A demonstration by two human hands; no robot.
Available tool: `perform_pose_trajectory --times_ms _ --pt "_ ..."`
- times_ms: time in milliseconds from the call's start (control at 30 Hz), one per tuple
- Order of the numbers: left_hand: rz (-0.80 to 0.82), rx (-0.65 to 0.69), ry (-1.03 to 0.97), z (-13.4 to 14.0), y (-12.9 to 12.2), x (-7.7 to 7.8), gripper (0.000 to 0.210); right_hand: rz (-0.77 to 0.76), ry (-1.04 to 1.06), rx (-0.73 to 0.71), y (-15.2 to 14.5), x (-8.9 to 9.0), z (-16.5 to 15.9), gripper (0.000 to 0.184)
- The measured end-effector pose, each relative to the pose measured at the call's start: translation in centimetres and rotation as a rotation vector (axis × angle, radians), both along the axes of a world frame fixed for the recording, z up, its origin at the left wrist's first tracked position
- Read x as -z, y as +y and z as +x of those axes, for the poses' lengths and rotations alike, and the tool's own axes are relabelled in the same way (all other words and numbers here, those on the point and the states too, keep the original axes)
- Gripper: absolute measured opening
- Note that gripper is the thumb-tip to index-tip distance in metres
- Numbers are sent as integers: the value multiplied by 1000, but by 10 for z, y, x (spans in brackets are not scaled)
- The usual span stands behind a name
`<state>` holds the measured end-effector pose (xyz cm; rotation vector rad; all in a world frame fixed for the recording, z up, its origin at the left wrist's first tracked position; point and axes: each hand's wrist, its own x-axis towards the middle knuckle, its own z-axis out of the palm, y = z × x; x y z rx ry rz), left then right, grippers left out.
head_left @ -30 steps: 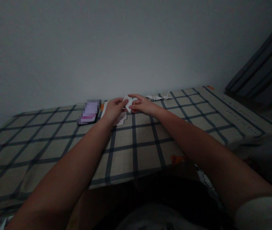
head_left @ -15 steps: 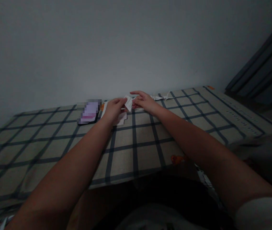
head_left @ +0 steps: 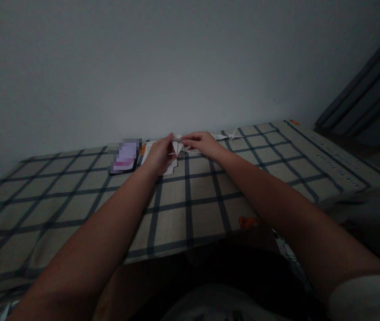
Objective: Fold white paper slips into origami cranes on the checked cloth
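Between my two hands is a small piece of folded white paper, its creased flaps pointing up and down. My left hand pinches it from the left, fingers partly hidden behind it. From the right, my right hand grips its upper edge between thumb and fingers. White paper sheets lie on the cloth under my left hand. More white paper shows just below my right fingers. To the right, beyond my right hand, stand folded paper cranes.
A phone with a lit, blurred screen lies left of the papers. A checked cloth covers the table. Behind it rises a plain wall, and a dark curtain hangs at the far right.
My right index finger, stretched out before, has come down onto the paper. The paper has turned from a flat diamond to a shape with opened flaps.
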<state>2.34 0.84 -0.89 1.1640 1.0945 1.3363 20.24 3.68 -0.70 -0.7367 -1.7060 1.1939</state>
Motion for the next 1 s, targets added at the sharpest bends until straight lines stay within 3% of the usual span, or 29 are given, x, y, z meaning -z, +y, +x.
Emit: perform_pose_trajectory --times_ms 100,267,433,567,600,767,1000 --pt "16 56 -72 1 -3 -2 33 17 5 77 1 -1 0 11" --pt "95 50 67 3 -9 -2 36 -2 52 129 -1 -4 0 6" --pt "90 -3 60 1 -6 1 42 -102 95 85 -3 -4 -4 17" --pt "95 -58 83 0 -4 2 40 -95 51 46 -3 -2 -4 5" --pt "95 -64 91 0 -4 2 40 -88 24 54 -3 -2 -3 10" --pt "87 -63 91 1 -6 2 48 -111 -2 98 -5 -5 -2 18" --pt "128 -54 39 3 -7 -1 46 -132 -25 38 -8 -7 -2 19"
